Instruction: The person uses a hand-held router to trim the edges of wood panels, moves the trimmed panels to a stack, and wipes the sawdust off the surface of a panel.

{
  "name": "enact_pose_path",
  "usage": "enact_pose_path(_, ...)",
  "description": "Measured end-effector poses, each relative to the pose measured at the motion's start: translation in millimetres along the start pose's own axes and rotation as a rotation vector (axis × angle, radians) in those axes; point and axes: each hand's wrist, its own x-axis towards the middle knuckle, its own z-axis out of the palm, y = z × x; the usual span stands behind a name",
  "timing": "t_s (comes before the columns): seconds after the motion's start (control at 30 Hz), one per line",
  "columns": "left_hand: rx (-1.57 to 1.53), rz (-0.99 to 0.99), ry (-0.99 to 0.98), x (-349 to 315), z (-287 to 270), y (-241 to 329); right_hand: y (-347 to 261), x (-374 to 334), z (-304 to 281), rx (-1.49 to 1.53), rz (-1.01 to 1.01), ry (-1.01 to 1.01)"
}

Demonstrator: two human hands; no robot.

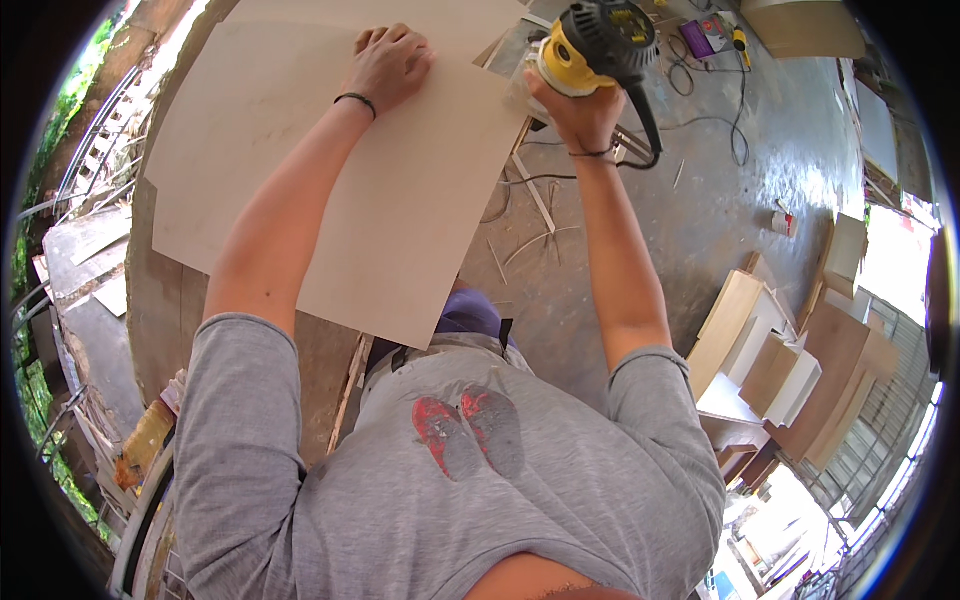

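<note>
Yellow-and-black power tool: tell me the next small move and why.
Probably guide the power tool a little along the right edge of the pale sheet: the right hand grips it beside that edge, and the left hand rests on the sheet, seemingly steadying it.

The power tool (pixel 572 66) and panel (pixel 405 220) show a woodworking workshop

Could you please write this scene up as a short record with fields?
Left grip: resting on the pale panel
Right grip: wrapped around the yellow-and-black power tool
Tool position: at the panel's right edge; contact unclear
Under panel: brown wooden surface
On floor: purple package, white-and-red container
Lower right of floor: wooden box-like pieces
</note>
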Motion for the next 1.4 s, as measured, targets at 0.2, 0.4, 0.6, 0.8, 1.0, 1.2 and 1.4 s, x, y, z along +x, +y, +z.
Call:
enact_pose_path(0.2,0.043,0.043,0.039,-2,-1,-5,7,16,-12,-0.031,0.081,0.037)
enact_pose_path(0.4,0.092,0.107,0.036,-3,-2,1,-1,-10,-53,-0.017,0.011,0.120)
enact_pose_path(0.6,0.014,0.243,-0.003,-18,24,107,-44,-75,-78,0.099,0.174,-0.045)
enact_pose_path(0.8,0.111,0.057,-0.075,-1,36,117,-72,-136,-73,0.088,0.255,-0.171)
enact_pose_path(1.0,-0.140,0.042,-0.035,6,39,99,-50,-209,-34,0.141,0.301,-0.261)
enact_pose_path(1.2,0.106,0.003,0.119,-6,20,11,-40,-221,3,0.826,0.767,-0.229)
enact_pose_path(1.4,0.017,0.013,0.087,-6,16,13,-51,-220,4,0.086,0.347,-0.390)
